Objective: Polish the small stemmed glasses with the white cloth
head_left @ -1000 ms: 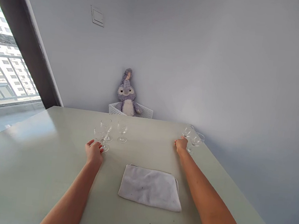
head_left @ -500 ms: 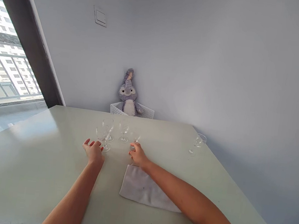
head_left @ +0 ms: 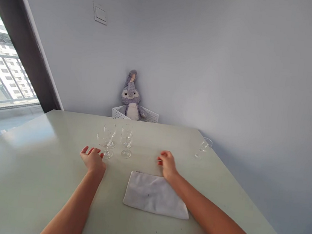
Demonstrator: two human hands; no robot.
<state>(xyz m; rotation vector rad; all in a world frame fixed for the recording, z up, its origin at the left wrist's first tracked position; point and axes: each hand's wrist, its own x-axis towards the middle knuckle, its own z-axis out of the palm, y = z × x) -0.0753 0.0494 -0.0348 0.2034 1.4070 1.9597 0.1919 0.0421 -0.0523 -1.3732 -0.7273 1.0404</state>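
Several clear stemmed glasses stand grouped left of centre; the front right one [head_left: 126, 143] is upright beside the front left one [head_left: 104, 140]. My left hand [head_left: 93, 159] rests palm up on the table with its fingers apart, close by the front left glass and holding nothing. My right hand [head_left: 167, 164] is over the table behind a folded pale cloth [head_left: 154, 194]; its fingers are curled and slightly blurred, with no object visible in them. Another clear glass [head_left: 204, 145] is near the table's right edge, apart from the group.
The pale table [head_left: 37, 178] reaches back to a white perforated basket [head_left: 152, 116] holding a plush toy [head_left: 131, 97]. Walls rise behind and to the right. A window [head_left: 5, 72] is on the left.
My right hand has moved right, away from the glasses. The glass it was at now stands upright in the group, in front of another. My left hand has barely moved.
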